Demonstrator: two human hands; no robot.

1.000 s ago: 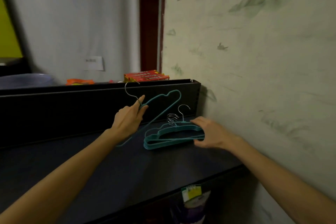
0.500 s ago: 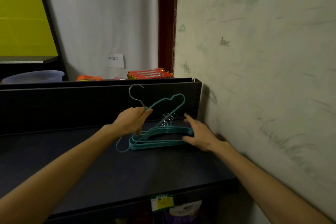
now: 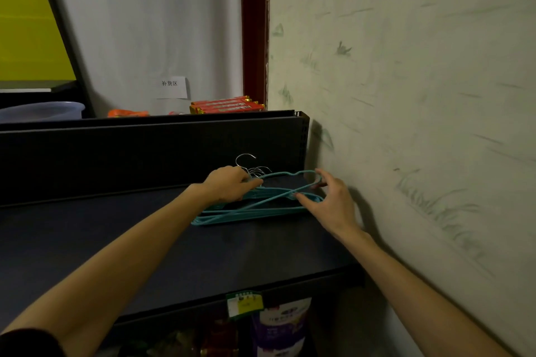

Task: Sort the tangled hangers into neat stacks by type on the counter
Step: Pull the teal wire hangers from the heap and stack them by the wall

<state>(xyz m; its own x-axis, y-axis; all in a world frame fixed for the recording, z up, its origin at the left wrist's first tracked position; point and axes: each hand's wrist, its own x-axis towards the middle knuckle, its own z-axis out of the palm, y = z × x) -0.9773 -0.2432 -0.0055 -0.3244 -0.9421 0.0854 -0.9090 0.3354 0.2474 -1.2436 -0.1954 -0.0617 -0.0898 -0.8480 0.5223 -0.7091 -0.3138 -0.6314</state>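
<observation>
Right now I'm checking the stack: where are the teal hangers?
The teal hangers lie on the dark counter by the right-hand wall, between both hands.

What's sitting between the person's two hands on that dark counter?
In the head view, the teal hangers span from the left hand to the right hand.
</observation>
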